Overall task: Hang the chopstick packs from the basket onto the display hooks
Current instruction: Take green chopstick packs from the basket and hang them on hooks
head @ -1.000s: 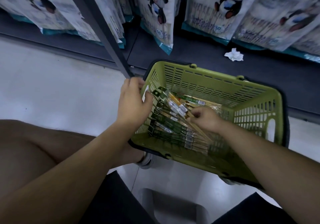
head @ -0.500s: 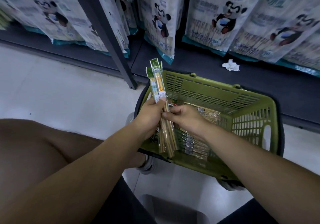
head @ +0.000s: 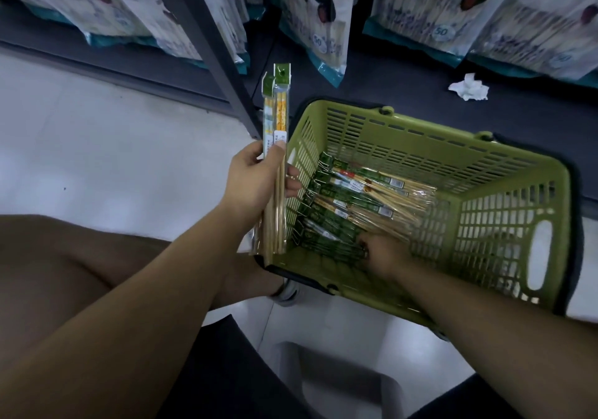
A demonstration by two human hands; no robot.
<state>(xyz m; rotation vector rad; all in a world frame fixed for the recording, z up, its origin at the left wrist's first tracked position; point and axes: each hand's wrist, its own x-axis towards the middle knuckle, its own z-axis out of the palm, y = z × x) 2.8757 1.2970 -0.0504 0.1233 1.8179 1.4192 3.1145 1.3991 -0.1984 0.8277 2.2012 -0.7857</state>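
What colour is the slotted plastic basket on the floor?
The slotted plastic basket is olive green; the head view shows it best.

Right hand released, now in basket

The right hand (head: 383, 253) has left the two held packs (head: 276, 111) and dropped into the basket (head: 404, 146), touching the loose packs (head: 356, 192). The left hand (head: 255, 182) alone now grips the held packs, outside the basket's left wall.
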